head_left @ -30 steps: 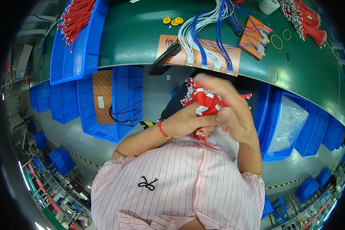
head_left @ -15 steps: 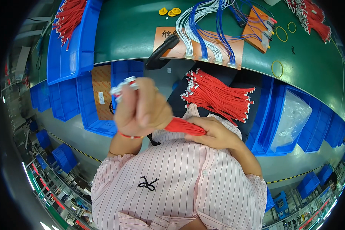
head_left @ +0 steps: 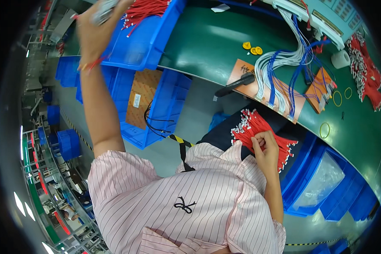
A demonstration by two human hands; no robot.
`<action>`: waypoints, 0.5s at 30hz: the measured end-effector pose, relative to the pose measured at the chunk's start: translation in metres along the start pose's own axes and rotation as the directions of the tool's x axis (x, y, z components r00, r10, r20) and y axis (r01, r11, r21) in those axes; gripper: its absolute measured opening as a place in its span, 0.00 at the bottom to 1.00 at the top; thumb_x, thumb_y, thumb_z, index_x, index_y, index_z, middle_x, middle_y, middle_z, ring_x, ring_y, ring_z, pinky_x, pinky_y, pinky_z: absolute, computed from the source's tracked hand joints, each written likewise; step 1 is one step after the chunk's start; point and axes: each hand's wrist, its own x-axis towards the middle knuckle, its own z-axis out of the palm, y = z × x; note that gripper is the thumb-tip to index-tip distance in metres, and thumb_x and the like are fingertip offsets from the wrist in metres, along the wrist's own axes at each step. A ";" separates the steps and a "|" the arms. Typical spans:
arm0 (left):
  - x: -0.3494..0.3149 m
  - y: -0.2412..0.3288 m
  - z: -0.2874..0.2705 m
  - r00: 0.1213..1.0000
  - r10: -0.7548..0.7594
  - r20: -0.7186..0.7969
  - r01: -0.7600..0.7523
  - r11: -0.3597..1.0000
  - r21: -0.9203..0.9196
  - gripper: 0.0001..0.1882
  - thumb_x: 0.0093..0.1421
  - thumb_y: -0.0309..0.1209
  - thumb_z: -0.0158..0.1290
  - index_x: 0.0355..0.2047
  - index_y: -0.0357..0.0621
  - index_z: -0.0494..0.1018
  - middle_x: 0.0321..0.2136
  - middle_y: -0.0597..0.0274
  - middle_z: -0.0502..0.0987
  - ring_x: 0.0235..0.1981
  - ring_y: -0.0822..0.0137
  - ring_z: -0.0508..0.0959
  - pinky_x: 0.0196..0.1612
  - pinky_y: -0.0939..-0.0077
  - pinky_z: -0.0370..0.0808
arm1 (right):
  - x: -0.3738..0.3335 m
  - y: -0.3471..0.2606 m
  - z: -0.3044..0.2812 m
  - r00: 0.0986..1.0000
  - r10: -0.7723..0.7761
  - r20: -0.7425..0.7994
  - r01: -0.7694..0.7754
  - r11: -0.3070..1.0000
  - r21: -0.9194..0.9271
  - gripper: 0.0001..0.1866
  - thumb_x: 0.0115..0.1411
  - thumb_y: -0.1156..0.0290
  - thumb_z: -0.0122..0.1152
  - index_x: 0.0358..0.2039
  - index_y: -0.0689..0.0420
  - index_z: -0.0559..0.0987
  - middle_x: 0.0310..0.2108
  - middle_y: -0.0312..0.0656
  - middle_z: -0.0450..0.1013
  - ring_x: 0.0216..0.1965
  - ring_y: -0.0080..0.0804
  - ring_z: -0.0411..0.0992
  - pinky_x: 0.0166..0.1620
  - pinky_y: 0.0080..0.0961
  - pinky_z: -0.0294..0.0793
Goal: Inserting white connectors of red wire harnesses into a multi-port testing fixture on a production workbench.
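Observation:
My left hand (head_left: 96, 36) is raised at the upper left, beside the blue bin (head_left: 133, 48) that holds red cables (head_left: 146, 12). Its fingers are closed round a blurred bundle of cables whose white connector ends (head_left: 105, 12) show; the rest of that bundle is hidden or out of view. Over my lap, a pile of red cables (head_left: 254, 129) with white connectors at both ends lies spread. My right hand (head_left: 266, 150) rests at the right part of this pile, thumb and fingers curled together in a pinch. What sits between those fingertips cannot be made out.
On the green table (head_left: 199, 46) lie an orange board with white and blue wires (head_left: 262, 70), a black pen-like tool (head_left: 235, 84), yellow caps (head_left: 252, 48), yellow rings and more red cables (head_left: 364, 70). Blue bins (head_left: 178, 97) stand below the table edge. A teal machine (head_left: 338, 17) is at upper right.
My left hand has swung up and left to the bin with the bundle. My right hand has let go of the bundle and moved onto the pile on my lap. The view has shifted left.

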 end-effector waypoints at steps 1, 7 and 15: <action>0.009 -0.021 0.023 0.996 0.076 -0.037 -0.078 0.995 -0.059 0.12 0.61 0.34 0.61 0.37 0.37 0.80 0.29 0.70 0.80 0.28 0.82 0.73 0.32 0.85 0.71 | 0.001 0.000 0.000 1.000 -0.009 0.012 0.009 0.999 0.039 0.05 0.54 0.81 0.63 0.28 0.64 0.74 0.26 0.41 0.67 0.28 0.31 0.67 0.33 0.25 0.67; 0.035 -0.074 0.101 0.765 -0.325 0.556 0.259 0.946 0.197 0.21 0.63 0.46 0.56 0.41 0.37 0.77 0.33 0.62 0.76 0.34 0.72 0.72 0.40 0.74 0.69 | -0.002 0.003 -0.005 0.998 -0.023 -0.053 0.037 0.963 0.267 0.03 0.59 0.79 0.60 0.30 0.63 0.74 0.29 0.38 0.71 0.28 0.24 0.67 0.34 0.20 0.68; -0.035 0.099 0.067 0.931 0.110 0.349 0.081 0.868 -0.489 0.15 0.65 0.34 0.51 0.43 0.34 0.77 0.40 0.58 0.79 0.42 0.68 0.77 0.49 0.74 0.72 | -0.009 -0.027 -0.035 0.955 0.268 0.123 -0.277 0.674 0.685 0.05 0.68 0.72 0.52 0.37 0.60 0.71 0.25 0.35 0.70 0.21 0.14 0.60 0.23 0.12 0.58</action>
